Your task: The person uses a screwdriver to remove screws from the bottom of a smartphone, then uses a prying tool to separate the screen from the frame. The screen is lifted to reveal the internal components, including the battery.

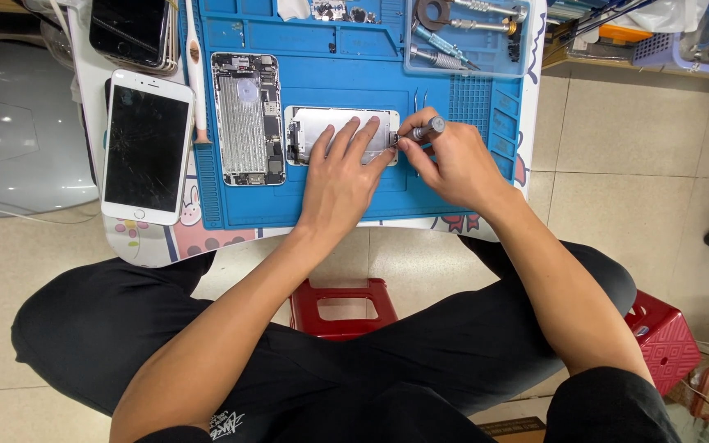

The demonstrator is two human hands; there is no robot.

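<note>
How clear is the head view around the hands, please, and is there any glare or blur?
In the head view, even light and soft shadows; the left hand and right hand look sharp; mild glare shows on the cracked white phone; frame edges bend slightly.

The blue repair mat (346, 205) looks like matt, rubbery silicone. The screwdriver (426, 130) has a dull grey metal handle. The phone screen assembly (322, 123) shows a pale brushed-metal back plate; the opened phone chassis (246, 119) is bare silvery metal. The white phone (146, 146) has glossy, cracked glass. The stool (343, 305) is shiny red plastic.
</note>
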